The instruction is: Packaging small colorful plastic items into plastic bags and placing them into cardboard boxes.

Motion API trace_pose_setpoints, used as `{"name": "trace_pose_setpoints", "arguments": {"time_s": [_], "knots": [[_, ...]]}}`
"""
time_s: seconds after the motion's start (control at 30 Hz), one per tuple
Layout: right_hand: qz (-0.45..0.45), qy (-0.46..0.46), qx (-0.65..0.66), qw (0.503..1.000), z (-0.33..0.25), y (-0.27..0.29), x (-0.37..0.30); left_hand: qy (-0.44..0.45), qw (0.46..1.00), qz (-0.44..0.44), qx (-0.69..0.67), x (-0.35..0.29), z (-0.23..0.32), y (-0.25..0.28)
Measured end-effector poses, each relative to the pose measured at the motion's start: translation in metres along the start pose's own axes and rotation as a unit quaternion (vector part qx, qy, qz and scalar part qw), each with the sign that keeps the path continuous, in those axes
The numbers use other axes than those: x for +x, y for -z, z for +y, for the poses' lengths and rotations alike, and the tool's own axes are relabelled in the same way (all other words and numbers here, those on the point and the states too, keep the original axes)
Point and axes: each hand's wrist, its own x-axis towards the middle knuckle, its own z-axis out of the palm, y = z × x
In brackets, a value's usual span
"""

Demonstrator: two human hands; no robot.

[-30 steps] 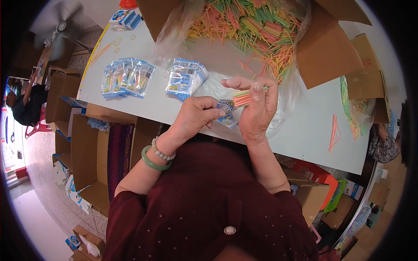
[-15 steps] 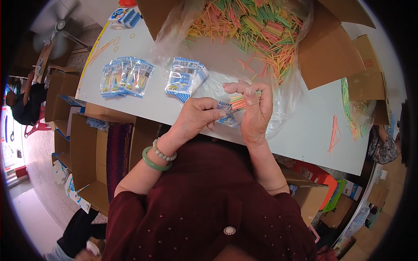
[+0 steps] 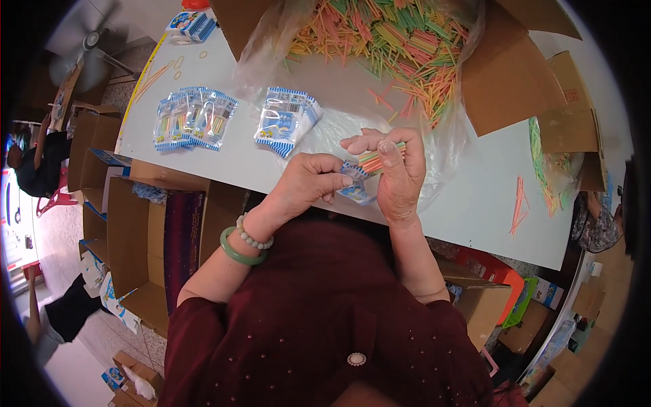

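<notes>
My left hand (image 3: 310, 179) pinches the edge of a small blue-and-white plastic packet (image 3: 357, 193) between thumb and fingers. Close by on its right, my right hand (image 3: 401, 182) grips a bundle of thin pink, orange and green sticks (image 3: 373, 162). The bundle's lower end is at the packet's top; the fingers partly hide how far in it is. Beyond my hands lies a stack of flat blue-and-white packets (image 3: 285, 123). Several packets with coloured sticks inside (image 3: 196, 121) overlap on the table to the left.
A large heap of coloured sticks (image 3: 407, 47) lies in a clear plastic bag at the far side, between cardboard flaps (image 3: 508, 74). Loose pink sticks (image 3: 520, 207) rest on the white table (image 3: 475, 210) at right. An open cardboard box (image 3: 139, 237) stands at lower left.
The stick bundle has shifted slightly down toward the packet's top, with both hands nearly in place. At the lower left, another person has moved outward, uncovering a box on the floor.
</notes>
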Motion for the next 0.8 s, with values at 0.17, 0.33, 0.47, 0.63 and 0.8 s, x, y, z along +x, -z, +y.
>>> {"name": "trace_pose_setpoints", "arguments": {"time_s": [0.17, 0.33, 0.47, 0.63, 0.8], "knots": [[-0.007, -0.027, -0.029, 0.999, 0.002, 0.0, 0.001, -0.016, 1.0, 0.023, -0.007, -0.001, 0.006, -0.005], [-0.062, -0.047, -0.055, 0.995, 0.005, 0.002, 0.003, -0.015, 1.0, 0.023, 0.001, 0.002, 0.007, -0.003], [-0.081, -0.006, -0.071, 0.994, 0.013, 0.005, 0.003, -0.191, 0.981, 0.023, -0.02, 0.012, 0.001, -0.009], [-0.129, -0.013, -0.324, 0.937, -0.002, 0.02, 0.006, -0.175, 0.981, 0.04, -0.072, 0.022, -0.001, -0.002], [-0.02, -0.15, -0.128, 0.98, -0.006, 0.027, 0.001, -0.162, 0.985, 0.014, -0.067, 0.026, 0.002, 0.002]]}}
